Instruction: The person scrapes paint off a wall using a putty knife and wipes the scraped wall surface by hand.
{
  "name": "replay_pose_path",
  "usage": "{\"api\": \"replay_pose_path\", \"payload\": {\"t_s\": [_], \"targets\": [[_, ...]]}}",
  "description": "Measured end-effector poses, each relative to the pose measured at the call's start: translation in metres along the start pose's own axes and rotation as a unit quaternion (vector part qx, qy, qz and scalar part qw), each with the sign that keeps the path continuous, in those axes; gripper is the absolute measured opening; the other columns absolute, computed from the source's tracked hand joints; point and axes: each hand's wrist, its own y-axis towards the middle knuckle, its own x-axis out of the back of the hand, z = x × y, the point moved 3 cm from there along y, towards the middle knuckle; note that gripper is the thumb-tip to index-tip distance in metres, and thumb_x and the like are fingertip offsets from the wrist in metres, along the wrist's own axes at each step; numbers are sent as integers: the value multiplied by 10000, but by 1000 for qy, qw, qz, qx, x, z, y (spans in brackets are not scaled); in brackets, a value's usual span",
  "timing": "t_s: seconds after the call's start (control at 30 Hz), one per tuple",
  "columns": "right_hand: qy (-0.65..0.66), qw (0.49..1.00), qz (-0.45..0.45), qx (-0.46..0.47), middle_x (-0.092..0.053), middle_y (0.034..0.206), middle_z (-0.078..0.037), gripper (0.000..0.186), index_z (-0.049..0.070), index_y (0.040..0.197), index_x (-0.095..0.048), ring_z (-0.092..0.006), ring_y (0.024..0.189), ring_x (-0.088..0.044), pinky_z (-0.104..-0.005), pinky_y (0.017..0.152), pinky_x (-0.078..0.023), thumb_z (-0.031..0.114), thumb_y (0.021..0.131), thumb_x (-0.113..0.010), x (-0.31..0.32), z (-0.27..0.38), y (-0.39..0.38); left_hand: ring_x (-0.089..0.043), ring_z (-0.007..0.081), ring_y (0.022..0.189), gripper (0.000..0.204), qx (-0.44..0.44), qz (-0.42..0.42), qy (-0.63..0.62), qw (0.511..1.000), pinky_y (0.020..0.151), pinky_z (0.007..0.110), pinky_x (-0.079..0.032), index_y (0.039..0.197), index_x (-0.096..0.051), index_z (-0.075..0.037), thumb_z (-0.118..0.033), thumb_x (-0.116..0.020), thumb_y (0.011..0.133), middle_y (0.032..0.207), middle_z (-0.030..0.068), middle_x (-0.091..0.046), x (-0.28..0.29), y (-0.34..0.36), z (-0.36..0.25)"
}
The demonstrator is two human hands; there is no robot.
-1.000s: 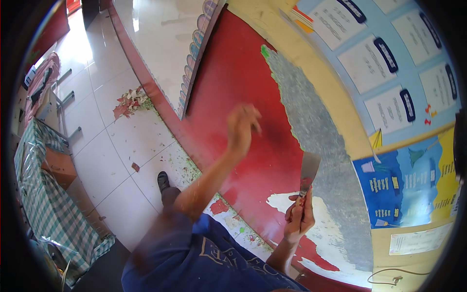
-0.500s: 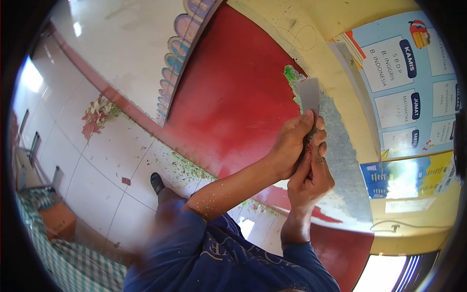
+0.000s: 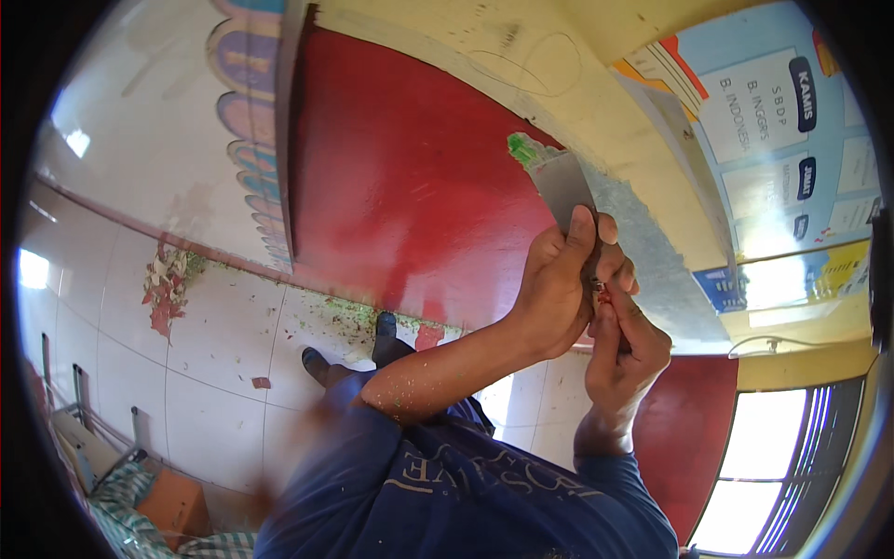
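We saw a silver-grey blade [image 3: 564,186] at the left hand [image 3: 551,289], a bright green patch [image 3: 524,150] just beyond, a red panel [image 3: 400,177] to the hand's left and a grey strip [image 3: 643,233] to its right. Below the hand, we noted a navy shirt [image 3: 363,508] with pale lettering and, far left, green-and-white checked cloth [image 3: 121,503].

My left hand [image 3: 551,289], which was off the scraper [image 3: 563,189] a second ago, now grips it just beyond my right hand [image 3: 629,363]. The scraper, nearly upright half a second ago, has tipped leftward, its edge by the green patch [image 3: 523,149] past my left thumb. A second shoe [image 3: 386,326] has appeared, left of that hand.
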Motion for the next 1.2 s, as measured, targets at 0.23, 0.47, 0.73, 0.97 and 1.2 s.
{"api": "replay_pose_path", "payload": {"t_s": [0.23,0.47,0.73,0.97,1.2], "targets": [[-41,995,78,40,-626,706,-189,183,-3,960,-679,-248,575,-632,-279,518,-463,-48,794,-617,-8,18,25,-374,116,537,399,-103,13,-25,994,592,300,-437,795,-441,-166,-546,-440,915,592,-49,-312,-10,3,-35],[-48,999,-7,10,-602,644,-164,122,-38,910,-660,-224,505,-600,-294,470,-419,-50,804,-601,10,19,9,-419,114,547,411,-25,-6,-26,999,597,299,-451,817,-426,-131,-529,-441,918,599,-36,-316,-13,-2,-5],[-62,998,10,-11,-611,666,-167,141,-32,930,-660,-233,528,-605,-286,485,-433,-50,817,-579,12,15,13,-404,115,531,392,-32,6,0,999,591,323,-457,792,-428,-148,-520,-478,902,588,-42,-313,-12,5,-4],[-33,999,10,41,-617,695,-146,184,16,950,-662,-270,539,-604,-331,499,-461,-41,790,-592,6,22,32,-417,126,517,428,-93,9,-75,993,566,324,-451,787,-416,-122,-527,-425,928,583,-27,-335,-22,12,-23],[-39,999,1,-12,-623,669,-150,133,-32,916,-654,-234,518,-602,-296,489,-450,-53,802,-589,12,19,18,-391,102,532,357,-55,7,-16,998,587,304,-454,783,-447,-175,-499,-449,934,588,-57,-317,-16,10,-4]]}}
